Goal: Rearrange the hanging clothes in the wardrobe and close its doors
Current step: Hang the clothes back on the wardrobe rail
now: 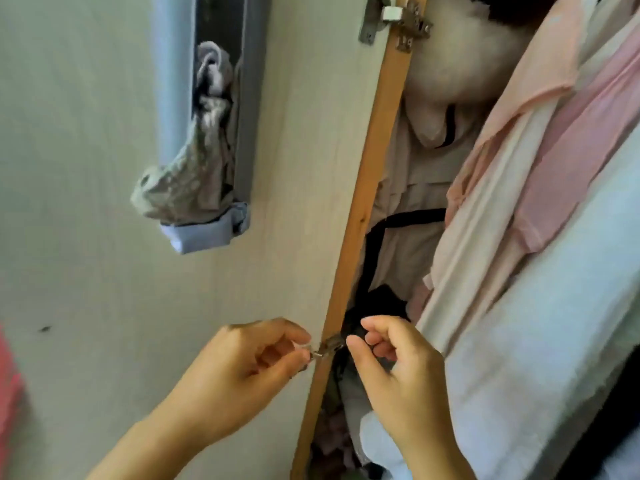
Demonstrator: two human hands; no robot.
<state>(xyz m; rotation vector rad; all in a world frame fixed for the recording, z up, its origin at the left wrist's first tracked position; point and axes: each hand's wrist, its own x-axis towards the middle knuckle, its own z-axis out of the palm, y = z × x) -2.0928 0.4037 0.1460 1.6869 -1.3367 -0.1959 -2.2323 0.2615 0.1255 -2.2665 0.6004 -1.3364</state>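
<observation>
At the wooden edge (367,188) of the wardrobe door (298,168), the left hand (242,368) pinches a small metal hinge (327,348) between thumb and forefinger. The right hand (394,372), fingers curled and holding nothing, hovers just beside it. Hanging clothes (519,202) crowd right of that edge, pressing close.

A home bedroom: wardrobe (367,202) stuffed with hanging clothes (540,209).
</observation>
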